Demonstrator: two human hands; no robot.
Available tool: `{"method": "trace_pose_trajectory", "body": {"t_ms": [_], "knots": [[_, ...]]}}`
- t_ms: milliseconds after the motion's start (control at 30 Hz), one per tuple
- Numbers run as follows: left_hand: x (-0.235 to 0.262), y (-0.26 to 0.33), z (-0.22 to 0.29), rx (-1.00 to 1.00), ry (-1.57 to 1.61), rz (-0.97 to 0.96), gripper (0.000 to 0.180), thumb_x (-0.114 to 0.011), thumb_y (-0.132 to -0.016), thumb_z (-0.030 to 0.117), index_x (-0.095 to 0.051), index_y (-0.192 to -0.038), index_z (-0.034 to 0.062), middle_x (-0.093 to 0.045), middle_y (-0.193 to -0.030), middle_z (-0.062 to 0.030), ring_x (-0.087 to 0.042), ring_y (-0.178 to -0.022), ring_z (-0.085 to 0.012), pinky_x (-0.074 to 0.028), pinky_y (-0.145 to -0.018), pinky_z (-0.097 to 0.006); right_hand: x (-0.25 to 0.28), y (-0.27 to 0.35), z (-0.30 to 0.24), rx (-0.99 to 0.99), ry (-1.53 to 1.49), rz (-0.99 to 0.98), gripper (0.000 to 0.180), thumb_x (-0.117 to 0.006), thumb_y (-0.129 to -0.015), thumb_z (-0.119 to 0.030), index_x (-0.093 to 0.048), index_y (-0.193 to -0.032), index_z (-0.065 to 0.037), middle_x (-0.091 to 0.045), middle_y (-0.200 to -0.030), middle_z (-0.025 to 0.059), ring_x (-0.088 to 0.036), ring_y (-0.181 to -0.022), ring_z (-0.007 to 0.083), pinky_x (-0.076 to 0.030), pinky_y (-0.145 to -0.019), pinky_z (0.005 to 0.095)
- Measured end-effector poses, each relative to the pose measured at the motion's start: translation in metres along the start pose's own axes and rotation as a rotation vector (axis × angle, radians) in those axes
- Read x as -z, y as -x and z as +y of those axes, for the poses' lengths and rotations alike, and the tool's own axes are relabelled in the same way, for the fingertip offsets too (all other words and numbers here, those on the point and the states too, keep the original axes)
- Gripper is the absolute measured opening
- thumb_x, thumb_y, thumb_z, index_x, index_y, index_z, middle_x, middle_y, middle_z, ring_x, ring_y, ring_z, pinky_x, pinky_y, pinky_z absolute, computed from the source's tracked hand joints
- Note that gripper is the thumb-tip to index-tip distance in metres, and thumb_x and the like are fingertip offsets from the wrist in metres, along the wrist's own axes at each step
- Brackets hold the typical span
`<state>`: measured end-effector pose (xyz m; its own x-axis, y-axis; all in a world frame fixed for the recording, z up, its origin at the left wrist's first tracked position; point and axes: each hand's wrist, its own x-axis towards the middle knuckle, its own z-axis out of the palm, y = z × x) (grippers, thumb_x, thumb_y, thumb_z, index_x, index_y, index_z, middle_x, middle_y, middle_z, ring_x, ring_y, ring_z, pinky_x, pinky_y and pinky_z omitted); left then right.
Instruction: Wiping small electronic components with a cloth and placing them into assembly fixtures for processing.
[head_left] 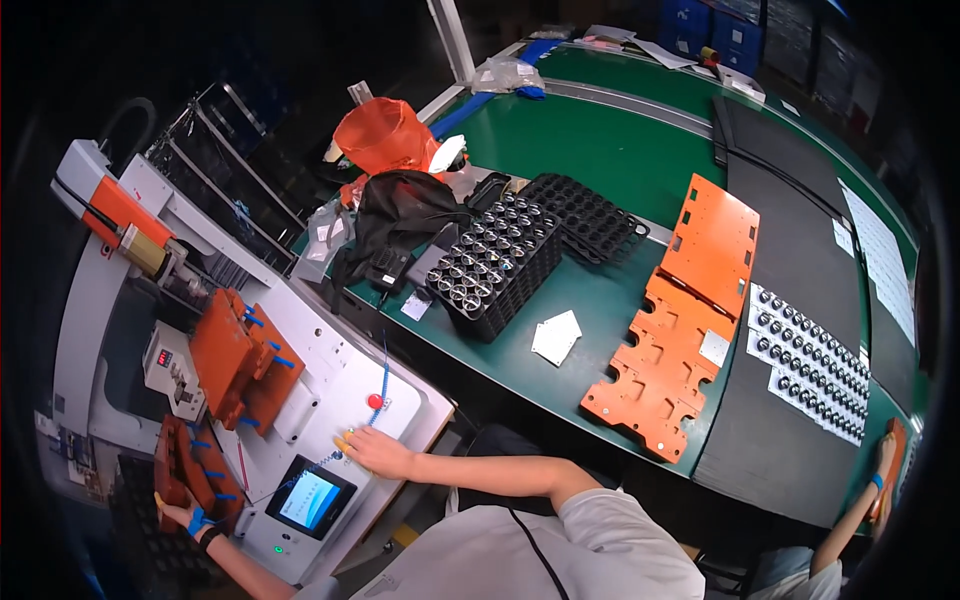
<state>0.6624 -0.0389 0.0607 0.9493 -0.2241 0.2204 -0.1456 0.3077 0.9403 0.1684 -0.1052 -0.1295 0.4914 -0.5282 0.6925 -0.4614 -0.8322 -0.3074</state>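
My left hand (182, 514), yellow covering on a fingertip and blue material by the wrist, is at the near end of an orange fixture (175, 462) with blue pegs. Its fingers appear closed around the fixture's edge, though partly hidden. My right hand (375, 452) rests on the white machine panel (350, 385) with fingers stretched out, yellow-covered fingertips beside a blue coiled cord (325, 460). A red button (375, 401) sits just beyond it. Between my hands lies a lit screen (312, 498). Another orange fixture (240, 360) with blue pegs stands on the machine farther away.
On the green table are a black crate (495, 290) of round metal-topped parts, black trays (585, 215), a white card (556, 337), and orange plates (655, 360). A grey mat (770, 450) carries rows of small dark parts (810, 365). Another person's hand (885, 455) holds an orange piece at far right.
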Motion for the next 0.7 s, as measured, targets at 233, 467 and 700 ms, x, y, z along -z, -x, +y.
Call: {"method": "trace_pose_trajectory", "body": {"t_ms": [233, 467, 700], "knots": [[0.015, 0.018, 0.007, -0.140, 0.367, -0.074, 0.060, -0.055, -0.093, 0.052, -0.059, -0.125, 0.0008, -0.064, -0.106, -0.0137, -0.063, -0.084, -0.0239, -0.053, -0.072, -0.035, -0.014, -0.007, -0.007, -0.094, -0.003, -0.122, 0.028, -0.066, -0.077, -0.010, -0.060, -0.103, 0.000, -0.058, -0.098, 0.0126, -0.058, -0.095, 0.0269, -0.045, -0.085, 0.0368], [0.085, 0.070, 0.009, -0.092, 0.557, -0.097, 0.042, -0.062, -0.092, 0.035, -0.057, -0.121, 0.0055, -0.058, -0.129, -0.0199, -0.061, -0.109, -0.0367, -0.049, -0.099, -0.052, 0.049, -0.013, -0.009, -0.047, -0.177, -0.169, 0.031, -0.068, -0.075, -0.009, -0.061, -0.103, 0.001, -0.061, -0.097, 0.0152, -0.058, -0.095, 0.0313, -0.048, -0.086, 0.0414], [0.215, -0.055, -0.150, -0.120, 0.917, -0.787, 0.052, -0.060, -0.091, 0.038, -0.052, -0.131, 0.0045, -0.052, -0.138, -0.0175, -0.045, -0.131, -0.0333, -0.030, -0.114, -0.055, 0.199, -0.034, -0.106, -0.489, -1.192, -0.206, 0.055, -0.063, -0.098, -0.031, -0.049, -0.141, 0.000, -0.059, -0.134, 0.0157, -0.061, -0.116, 0.0218, -0.045, -0.104, 0.0357]]}}
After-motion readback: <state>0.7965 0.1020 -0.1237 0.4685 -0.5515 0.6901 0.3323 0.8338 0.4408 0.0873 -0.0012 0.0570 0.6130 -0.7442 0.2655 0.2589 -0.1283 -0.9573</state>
